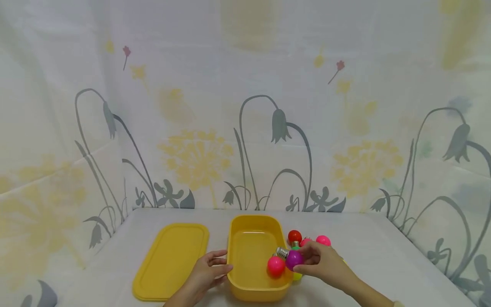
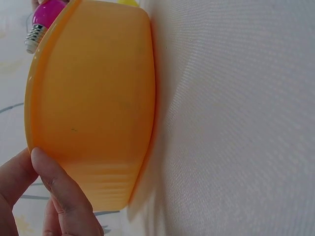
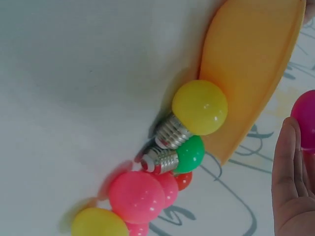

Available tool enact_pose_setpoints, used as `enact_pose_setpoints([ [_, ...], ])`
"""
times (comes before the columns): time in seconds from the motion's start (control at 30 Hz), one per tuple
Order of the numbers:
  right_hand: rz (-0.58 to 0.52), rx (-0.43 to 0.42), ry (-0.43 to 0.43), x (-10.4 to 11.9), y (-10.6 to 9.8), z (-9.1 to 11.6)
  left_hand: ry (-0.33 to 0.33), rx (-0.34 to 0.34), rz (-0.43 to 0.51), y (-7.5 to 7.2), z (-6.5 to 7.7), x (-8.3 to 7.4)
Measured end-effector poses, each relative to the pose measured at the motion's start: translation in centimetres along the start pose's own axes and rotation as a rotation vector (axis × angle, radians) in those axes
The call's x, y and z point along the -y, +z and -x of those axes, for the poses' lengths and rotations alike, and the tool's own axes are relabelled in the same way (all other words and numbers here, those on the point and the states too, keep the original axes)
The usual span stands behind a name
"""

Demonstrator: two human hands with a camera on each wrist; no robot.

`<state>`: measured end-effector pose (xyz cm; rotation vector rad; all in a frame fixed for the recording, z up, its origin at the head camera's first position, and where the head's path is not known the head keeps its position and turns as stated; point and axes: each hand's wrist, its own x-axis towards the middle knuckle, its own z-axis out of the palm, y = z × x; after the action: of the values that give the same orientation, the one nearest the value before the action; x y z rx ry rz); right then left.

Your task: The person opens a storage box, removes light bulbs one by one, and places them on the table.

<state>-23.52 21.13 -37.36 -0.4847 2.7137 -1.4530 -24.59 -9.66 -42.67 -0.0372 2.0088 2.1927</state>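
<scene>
A yellow plastic box (image 1: 253,294) stands on the table, a pink light bulb (image 1: 276,266) lying inside it at the near right. My left hand (image 1: 207,273) pinches the box's left rim between thumb and fingers. Over the right rim, my right hand (image 1: 326,264) holds a purple light bulb (image 1: 295,259) by its round globe, the metal screw base pointing up and left. To the right of the box lie several more bulbs, among them a red one (image 1: 295,236), a green one (image 3: 190,155) and a yellow one (image 3: 200,107), partly hidden by my right hand in the head view.
The yellow lid (image 1: 172,260) lies flat on the table, left of the box. A floral-printed cloth (image 1: 253,106) hangs behind the table and along both sides. Pink bulbs (image 3: 137,196) and another yellow bulb (image 3: 100,226) lie in the loose row on the right.
</scene>
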Motion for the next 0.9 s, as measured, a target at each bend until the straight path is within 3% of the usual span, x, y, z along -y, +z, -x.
enact_pose_setpoints([
  [0.3,0.034,-0.059,0.02,-2.0,-1.0,0.9,0.006,-0.006,0.0,0.1,0.3,-0.1],
  [0.6,0.161,-0.128,0.189,-3.7,-1.4,1.4,-0.016,-0.031,-0.005,0.0,0.0,0.1],
  [0.9,0.175,-0.155,0.341,-5.3,-1.6,1.9,0.0,-0.027,-0.01,0.2,-0.1,0.1],
])
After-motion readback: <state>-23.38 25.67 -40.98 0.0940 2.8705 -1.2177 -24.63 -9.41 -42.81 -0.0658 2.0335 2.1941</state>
